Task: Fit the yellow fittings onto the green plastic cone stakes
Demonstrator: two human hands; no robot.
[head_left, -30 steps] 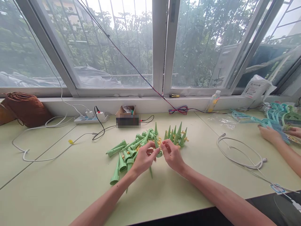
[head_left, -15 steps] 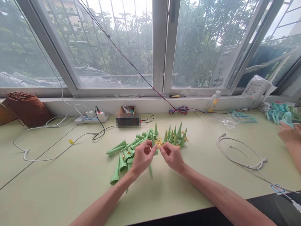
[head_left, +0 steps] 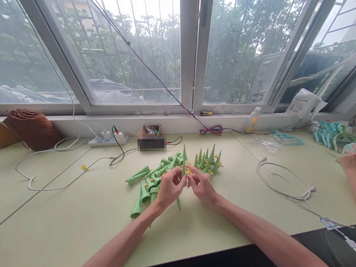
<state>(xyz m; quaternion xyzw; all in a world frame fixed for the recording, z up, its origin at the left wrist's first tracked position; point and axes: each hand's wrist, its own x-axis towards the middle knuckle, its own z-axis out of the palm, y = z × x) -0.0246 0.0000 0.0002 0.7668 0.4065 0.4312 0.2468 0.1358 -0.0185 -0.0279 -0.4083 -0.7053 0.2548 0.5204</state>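
Note:
Point up, a green plant watering spike (head_left: 183,167) is held between the thumb and fingers of my left hand (head_left: 171,185). My right hand (head_left: 200,185) is closed in a pinch at the lower right side of that spike; the small piece at its fingertips is too hidden to name. Behind my fingers lies a heap of small yellow valves (head_left: 189,171), partly covered. Several green spikes (head_left: 141,193) lie in a loose pile to the left. On the right, a group of spikes (head_left: 212,155) stands upright, some with yellow valves sticking out at the side.
A power strip (head_left: 108,140), a small cardboard box (head_left: 149,130) and a brown bag (head_left: 35,128) line the back left. At right are a coiled white cable (head_left: 283,181), a bottle (head_left: 252,120), teal plastic clips (head_left: 325,133) and another person's hand (head_left: 349,163).
My right hand has come against the spike in my left hand, its index finger now reaching over it. The spike has shifted slightly right. The other person's hand has drawn back toward the right edge.

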